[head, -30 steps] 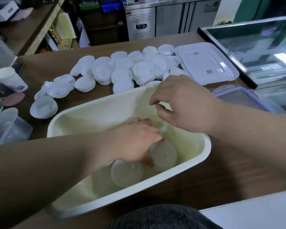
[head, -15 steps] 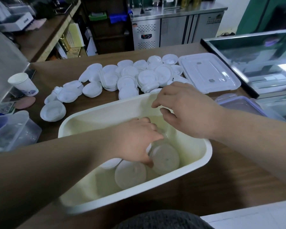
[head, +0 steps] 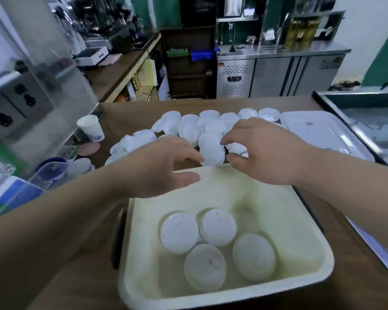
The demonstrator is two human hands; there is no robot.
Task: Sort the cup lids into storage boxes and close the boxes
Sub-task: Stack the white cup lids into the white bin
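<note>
Box (head: 267, 198): 4 lids (head: 217, 227) inside.
Left hand (head: 164, 166): fingers relaxed, touching table lid (head: 212, 154) beyond box.
Right hand (head: 262, 151): beyond box, grip unclear.

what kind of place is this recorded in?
Likely a café or drinks-shop prep area: heaps of lids and a paper cup on the counter, a steel undercounter fridge behind, and bottles shelved above it.

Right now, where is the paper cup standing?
In the head view, the paper cup stands upright at the far left, left of the loose lids and just behind a pink disc.
</note>
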